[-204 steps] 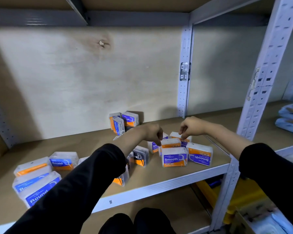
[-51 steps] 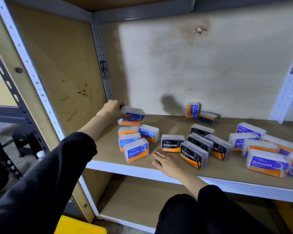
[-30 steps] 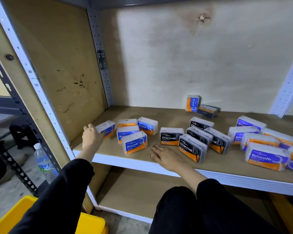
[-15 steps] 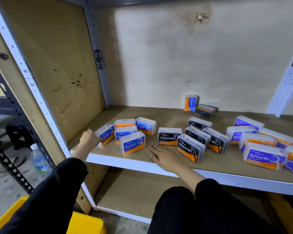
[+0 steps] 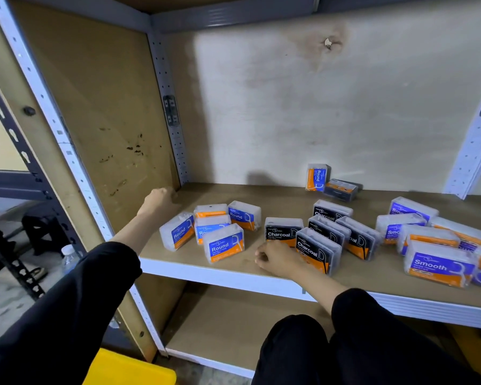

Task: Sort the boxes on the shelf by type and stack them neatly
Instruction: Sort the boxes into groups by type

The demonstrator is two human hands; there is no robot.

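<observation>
Several blue-and-orange Round boxes [image 5: 224,245] lie grouped on the left of the shelf board [image 5: 233,269]. Several black Charcoal boxes [image 5: 318,250] sit in the middle, and purple Smooth boxes [image 5: 439,266] are on the right. Against the back wall one Round box [image 5: 317,177] stands on end beside a lying Charcoal box [image 5: 340,190]. My left hand [image 5: 159,198] is a closed fist with nothing in it, behind the leftmost Round box [image 5: 177,234] near the side panel. My right hand [image 5: 278,259] rests on the shelf front, touching the front Charcoal box.
A wooden side panel [image 5: 100,120] and a perforated metal post [image 5: 53,129] close off the left. The back wall [image 5: 317,112] is pale board. A lower shelf [image 5: 233,329] lies beneath. A yellow bin [image 5: 128,368] and a water bottle [image 5: 70,257] are on the floor at left.
My left hand has let go of the leftmost Round box at the shelf's front and moved back toward the rear left corner. My right hand has stayed by the Charcoal boxes.
</observation>
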